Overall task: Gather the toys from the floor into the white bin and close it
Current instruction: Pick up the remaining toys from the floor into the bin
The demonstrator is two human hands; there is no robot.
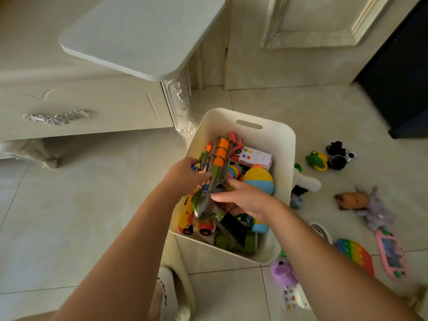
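Left hand (185, 174) curled round the toy blaster (218, 156) mid-body. Right hand (243, 198) has its fingers straight, pressed against the handle end. Blaster lies tilted on the heap inside the white bin (283, 158), not settled. Risk: bin looks near full, so the long blaster may ride above the rim and block closing. Rainbow pop-it (354, 256), pink handheld game (391, 253) and purple plush (375, 212) are on the floor, right of the bin.

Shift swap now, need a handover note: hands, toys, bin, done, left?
Left hand holds the toy blaster over the white bin; right hand touches it with straight fingers.
Done: many toys already in the bin.
Left: drop the blaster in, gather floor toys right of the bin (rainbow pop pad, pink game, purple plush, others), then close the open bin.
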